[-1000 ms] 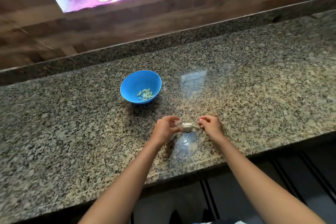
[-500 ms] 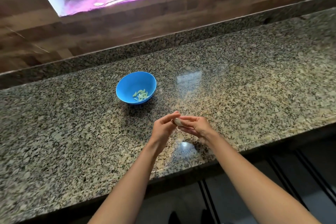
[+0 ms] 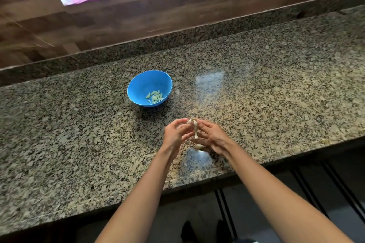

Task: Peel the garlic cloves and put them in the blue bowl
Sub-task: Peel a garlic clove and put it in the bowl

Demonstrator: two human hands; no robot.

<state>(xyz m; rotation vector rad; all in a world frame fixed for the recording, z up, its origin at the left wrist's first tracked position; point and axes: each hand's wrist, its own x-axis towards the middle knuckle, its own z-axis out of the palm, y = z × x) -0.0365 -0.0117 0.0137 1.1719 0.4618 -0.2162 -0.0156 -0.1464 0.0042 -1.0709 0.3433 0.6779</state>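
Note:
A blue bowl (image 3: 142, 81) stands on the granite counter and holds several pale peeled garlic cloves (image 3: 155, 96). In front of it, a little above the counter, my left hand (image 3: 175, 134) and my right hand (image 3: 212, 137) are raised close together. Both pinch a small garlic clove (image 3: 192, 122) between their fingertips. A strip of papery skin (image 3: 196, 131) hangs down from the clove between the hands. Another scrap of skin (image 3: 198, 146) shows just below my right hand.
The speckled granite counter (image 3: 276, 94) runs left to right, with a raised granite ledge and a wooden wall behind it. Its front edge (image 3: 197, 181) lies under my forearms. Dark floor and drawer lines show below.
The hands lifted the garlic off the counter and came together. A strip of skin now hangs loose from the clove.

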